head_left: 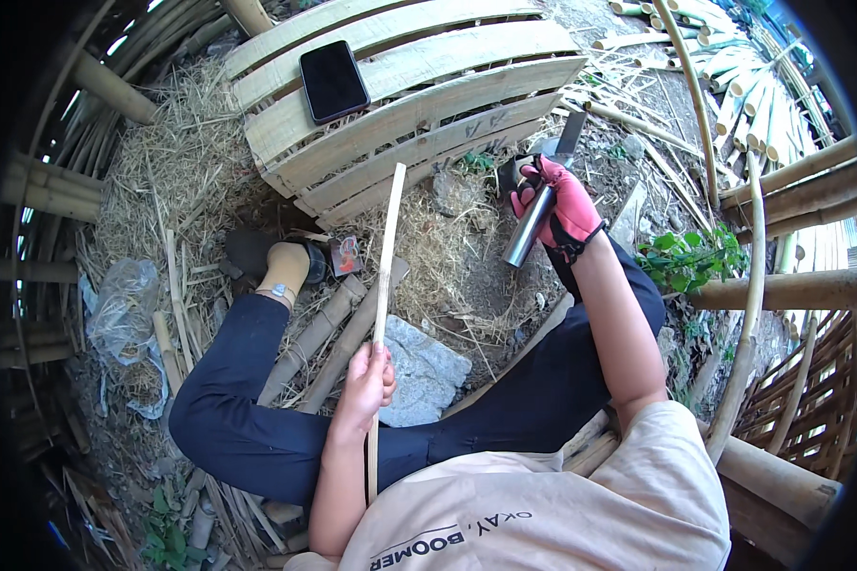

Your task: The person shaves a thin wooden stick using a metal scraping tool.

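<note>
My bare left hand (364,388) is closed around a long, thin bamboo strip (388,257). The strip stands nearly upright in the view, its lower end against my forearm and shirt. Out to the right, my right hand (564,207), in a pink and black glove, grips a large knife by its shiny round metal handle (531,226). Beyond the fingers the knife's flat, broad blade (570,136) points away from me. Knife and strip are well apart. Below the strip's middle lies a pale flat stone (419,371) between my legs.
A slatted wooden crate (428,105) stands ahead with a black phone (334,82) on top. Bamboo pieces (352,333) lie by my left foot, near a small red packet (346,257). Clear plastic (129,314) is at left. Cut bamboo poles (757,105) are piled far right, past bamboo rails (781,290).
</note>
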The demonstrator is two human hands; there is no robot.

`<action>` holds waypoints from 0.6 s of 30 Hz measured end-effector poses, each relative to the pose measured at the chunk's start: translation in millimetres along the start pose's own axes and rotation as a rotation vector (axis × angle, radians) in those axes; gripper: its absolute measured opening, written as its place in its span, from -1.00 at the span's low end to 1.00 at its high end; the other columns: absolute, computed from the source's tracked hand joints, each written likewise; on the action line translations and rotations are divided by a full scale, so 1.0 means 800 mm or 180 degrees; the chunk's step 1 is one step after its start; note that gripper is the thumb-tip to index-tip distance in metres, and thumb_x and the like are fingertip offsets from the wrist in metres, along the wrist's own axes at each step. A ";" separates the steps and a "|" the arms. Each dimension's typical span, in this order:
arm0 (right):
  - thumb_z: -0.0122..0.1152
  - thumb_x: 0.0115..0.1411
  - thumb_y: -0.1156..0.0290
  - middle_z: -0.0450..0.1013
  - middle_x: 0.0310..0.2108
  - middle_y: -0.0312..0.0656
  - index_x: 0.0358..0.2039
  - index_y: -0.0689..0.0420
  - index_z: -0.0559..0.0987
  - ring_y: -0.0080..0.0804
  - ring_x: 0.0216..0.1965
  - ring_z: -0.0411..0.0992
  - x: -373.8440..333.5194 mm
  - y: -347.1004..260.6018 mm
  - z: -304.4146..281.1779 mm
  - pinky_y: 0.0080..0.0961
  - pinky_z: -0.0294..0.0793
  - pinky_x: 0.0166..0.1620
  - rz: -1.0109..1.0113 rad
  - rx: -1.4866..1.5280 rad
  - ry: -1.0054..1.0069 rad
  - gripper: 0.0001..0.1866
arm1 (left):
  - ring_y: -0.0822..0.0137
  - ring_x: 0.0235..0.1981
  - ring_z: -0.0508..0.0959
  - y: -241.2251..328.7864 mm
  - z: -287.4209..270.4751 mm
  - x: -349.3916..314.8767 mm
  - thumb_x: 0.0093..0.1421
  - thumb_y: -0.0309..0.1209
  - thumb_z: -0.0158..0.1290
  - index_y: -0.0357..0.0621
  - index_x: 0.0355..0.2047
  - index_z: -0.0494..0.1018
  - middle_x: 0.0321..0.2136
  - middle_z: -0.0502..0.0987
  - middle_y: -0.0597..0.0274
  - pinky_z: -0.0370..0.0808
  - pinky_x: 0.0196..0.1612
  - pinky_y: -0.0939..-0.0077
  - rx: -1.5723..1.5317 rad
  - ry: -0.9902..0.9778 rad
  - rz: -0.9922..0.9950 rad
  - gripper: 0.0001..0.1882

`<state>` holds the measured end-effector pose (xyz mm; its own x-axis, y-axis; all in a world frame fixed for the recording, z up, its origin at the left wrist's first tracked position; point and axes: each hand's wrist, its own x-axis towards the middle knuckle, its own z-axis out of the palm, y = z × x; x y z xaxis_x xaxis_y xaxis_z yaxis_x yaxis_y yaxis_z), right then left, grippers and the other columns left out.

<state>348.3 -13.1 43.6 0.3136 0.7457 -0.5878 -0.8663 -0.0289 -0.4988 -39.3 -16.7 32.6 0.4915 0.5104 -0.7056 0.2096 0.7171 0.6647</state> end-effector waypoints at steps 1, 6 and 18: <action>0.16 0.34 0.11 0.44 -0.48 -0.37 -0.31 0.04 0.47 -0.41 -0.55 0.44 -0.004 -0.002 0.003 -0.26 0.61 -0.13 -0.0092 0.0298 0.0087 -0.74 | 0.68 -0.74 0.07 0.003 0.003 0.003 0.53 -0.14 -0.28 0.01 -0.27 0.20 -0.65 0.10 0.54 -0.02 -0.71 0.71 0.0253 0.0185 0.0049 -0.73; -0.03 0.39 -0.01 0.43 -0.50 -0.40 -0.34 0.02 0.44 -0.30 -0.41 0.51 -0.002 -0.021 -0.018 -0.05 0.53 -0.05 -0.0195 0.1132 0.0106 -0.64 | 0.63 -0.64 0.24 0.019 0.005 0.028 0.52 -0.17 -0.26 0.02 -0.28 0.24 -0.58 0.24 0.48 0.19 -0.64 0.72 0.0683 0.0231 0.0131 -0.75; -0.05 0.38 -0.16 0.45 -0.37 -0.18 -0.18 0.11 0.35 -0.21 -0.28 0.53 -0.004 -0.013 0.001 0.15 0.55 0.03 -0.0497 0.1793 0.0417 -0.49 | 0.59 -0.59 0.29 0.054 0.005 0.075 0.51 -0.20 -0.21 0.01 -0.27 0.29 -0.54 0.30 0.44 0.26 -0.58 0.70 -0.0191 -0.0253 -0.0210 -0.77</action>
<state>355.5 -14.6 51.2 0.4681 0.6235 -0.6262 -0.8677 0.4586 -0.1921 2.7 42.7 20.3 0.5443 0.4237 -0.7240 0.1938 0.7762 0.5999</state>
